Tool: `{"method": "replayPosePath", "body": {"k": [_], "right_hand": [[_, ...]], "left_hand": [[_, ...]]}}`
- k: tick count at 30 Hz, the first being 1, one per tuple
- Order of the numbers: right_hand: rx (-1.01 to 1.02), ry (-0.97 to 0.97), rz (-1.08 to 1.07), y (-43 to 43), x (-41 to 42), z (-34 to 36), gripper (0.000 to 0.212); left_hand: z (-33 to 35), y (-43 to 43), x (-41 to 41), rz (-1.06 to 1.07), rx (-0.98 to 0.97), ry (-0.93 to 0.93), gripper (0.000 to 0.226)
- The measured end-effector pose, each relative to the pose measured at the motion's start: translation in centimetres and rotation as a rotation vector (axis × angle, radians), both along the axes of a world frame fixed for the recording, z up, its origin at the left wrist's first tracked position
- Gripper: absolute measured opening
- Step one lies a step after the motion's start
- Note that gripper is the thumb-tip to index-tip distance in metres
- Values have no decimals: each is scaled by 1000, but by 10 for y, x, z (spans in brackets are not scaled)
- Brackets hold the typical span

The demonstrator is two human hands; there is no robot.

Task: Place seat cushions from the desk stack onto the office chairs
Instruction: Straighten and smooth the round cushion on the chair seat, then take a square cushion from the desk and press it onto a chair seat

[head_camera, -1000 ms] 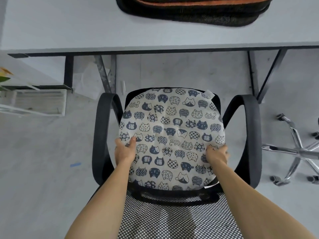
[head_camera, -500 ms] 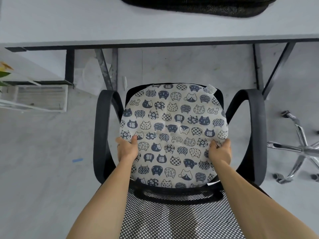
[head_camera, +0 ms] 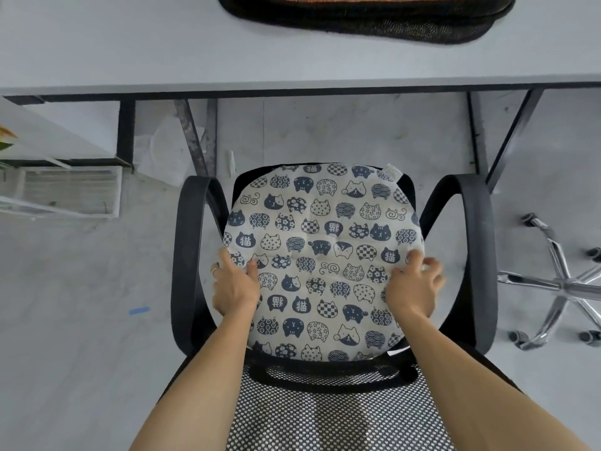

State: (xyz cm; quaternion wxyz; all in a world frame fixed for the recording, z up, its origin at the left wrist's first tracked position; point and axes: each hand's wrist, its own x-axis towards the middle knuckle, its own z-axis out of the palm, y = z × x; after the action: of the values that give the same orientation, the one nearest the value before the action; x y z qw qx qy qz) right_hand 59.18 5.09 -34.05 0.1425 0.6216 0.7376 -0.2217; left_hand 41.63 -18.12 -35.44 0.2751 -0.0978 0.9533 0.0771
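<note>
1. Cushion [head_camera: 322, 255], round, quilted cat-print fabric, lies on the seat of the black mesh chair [head_camera: 478, 255].
2. Left hand [head_camera: 234, 288] lies flat on its edge, grip released.
3. Right hand [head_camera: 413, 289] is blurred at the opposite edge; I cannot tell its grip.

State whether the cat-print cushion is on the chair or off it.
On. The cushion lies flat across the chair seat, between both armrests.

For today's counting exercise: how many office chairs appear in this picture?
2. One chair faces the desk, under the cushion; a second shows only its chrome base at right. Others may be out of view.
</note>
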Motion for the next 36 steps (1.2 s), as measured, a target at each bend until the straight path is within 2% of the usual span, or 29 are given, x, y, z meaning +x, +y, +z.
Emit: {"method": "replayPosePath", "body": {"k": [2, 5, 8, 11, 14, 18, 23, 31, 36], "right_hand": [[-61, -70, 126, 2, -3, 3, 56], [-188, -153, 160, 11, -5, 23, 65], [-306, -159, 276, 14, 2, 60, 52], [-464, -88, 340, 11, 8, 112, 46], [-524, 41, 366, 8, 11, 180, 41], [-420, 204, 408, 2, 33, 277, 39], [-252, 346, 496, 17, 84, 371, 37], [-72, 398, 756, 84, 169, 430, 38], [69, 405, 860, 131, 195, 461, 42]], "left_hand": [[2, 0, -2, -137, -59, -35, 69], [15, -3, -11, -238, -109, -127, 74], [49, -1, -16, -394, -123, -214, 73], [90, 7, -10, -547, 20, -343, 57], [149, 21, 5, -671, 137, -428, 44], [254, 40, 40, -843, 271, -308, 45], [353, 67, 86, -897, 342, -116, 42], [421, 122, 157, -830, 313, 164, 41], [459, 150, 184, -765, 196, 360, 54]]}}
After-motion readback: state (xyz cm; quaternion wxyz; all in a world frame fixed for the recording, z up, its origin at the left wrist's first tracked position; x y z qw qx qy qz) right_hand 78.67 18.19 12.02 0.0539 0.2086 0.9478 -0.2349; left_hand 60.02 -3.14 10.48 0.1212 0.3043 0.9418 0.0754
